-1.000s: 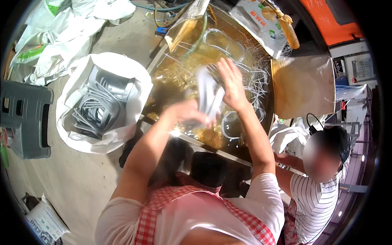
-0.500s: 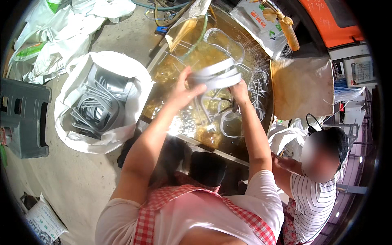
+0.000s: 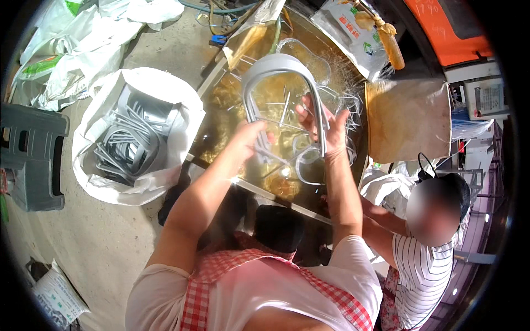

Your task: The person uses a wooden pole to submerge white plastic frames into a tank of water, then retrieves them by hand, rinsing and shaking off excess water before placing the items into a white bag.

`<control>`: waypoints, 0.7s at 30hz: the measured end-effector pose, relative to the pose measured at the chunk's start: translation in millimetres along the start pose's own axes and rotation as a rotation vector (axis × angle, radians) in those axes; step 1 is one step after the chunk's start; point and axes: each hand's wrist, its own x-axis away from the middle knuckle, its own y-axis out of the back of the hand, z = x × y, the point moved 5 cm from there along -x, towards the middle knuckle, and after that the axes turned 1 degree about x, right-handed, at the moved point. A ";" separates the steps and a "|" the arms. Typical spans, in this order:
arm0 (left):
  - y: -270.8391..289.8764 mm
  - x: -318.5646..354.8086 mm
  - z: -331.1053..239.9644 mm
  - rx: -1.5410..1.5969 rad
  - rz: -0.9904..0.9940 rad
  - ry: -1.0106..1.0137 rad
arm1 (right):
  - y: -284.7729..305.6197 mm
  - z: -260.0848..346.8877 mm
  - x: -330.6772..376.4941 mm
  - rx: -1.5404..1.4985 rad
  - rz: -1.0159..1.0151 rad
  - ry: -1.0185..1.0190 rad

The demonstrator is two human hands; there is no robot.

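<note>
Both my hands hold up a grey U-shaped bent strip [image 3: 276,66] over a glass-topped table [image 3: 221,116]. My left hand [image 3: 251,138] grips one leg of the strip low down. My right hand [image 3: 323,124] grips the other leg, fingers partly spread. The curved top of the strip points away from me. Several thin clear and grey strips [image 3: 309,160] lie loose on the glass under my hands.
A white sack [image 3: 165,94] full of the same grey bent strips stands on the floor at the left. A grey plastic stool [image 3: 30,157] is further left. A person in a striped shirt [image 3: 425,265] sits at the right. A brown cardboard sheet [image 3: 408,118] lies beyond.
The grey strip was bunched sideways between my hands; now it stands upright as a tall U, with my hands lower on its two legs.
</note>
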 end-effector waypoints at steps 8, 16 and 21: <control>25.8 -12.1 -4.1 0.035 0.021 -0.038 | -70.5 -36.3 11.3 0.005 0.194 0.194; 5.5 9.6 -18.6 0.154 0.110 -0.036 | -59.4 -21.1 9.4 -0.237 -0.222 0.197; 7.2 7.8 -22.4 0.250 0.086 -0.045 | -66.5 -18.8 6.2 -0.370 -0.107 0.127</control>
